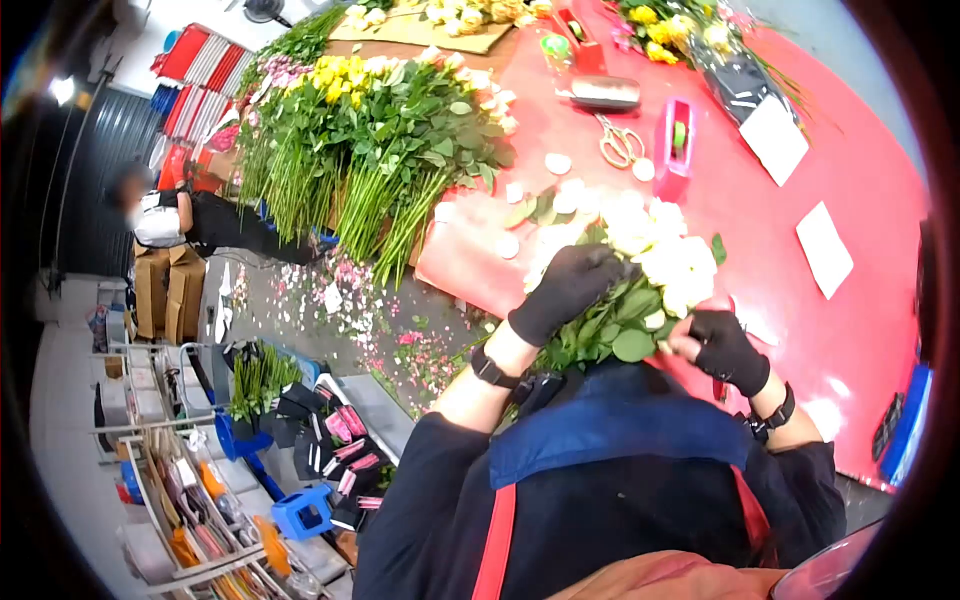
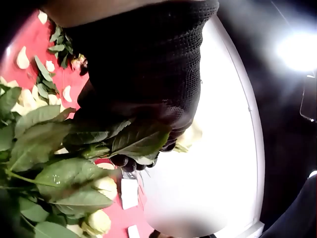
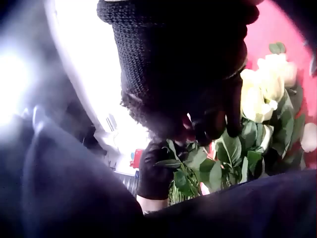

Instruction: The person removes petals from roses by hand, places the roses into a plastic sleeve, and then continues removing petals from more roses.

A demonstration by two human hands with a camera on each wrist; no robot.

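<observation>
Roses [image 1: 675, 265]: recorded as creamy white, soft and layered, at the near side of the smooth red tabletop [image 1: 745, 225], among broad, veined leaves [image 1: 633, 345]. Noted left hand [image 1: 580, 285] in black textured knit, fingers [image 2: 120, 159] curled closed round leafy stems [image 2: 99, 151]. Noted right hand [image 1: 730, 352] in matching fabric, fingers bent inward at the foliage; could not tell any firm grip. Logged loose oval petals [image 1: 557, 163], looped scissors [image 1: 618, 145] and a glossy pink tape dispenser [image 1: 675, 150] beyond the blooms.
</observation>
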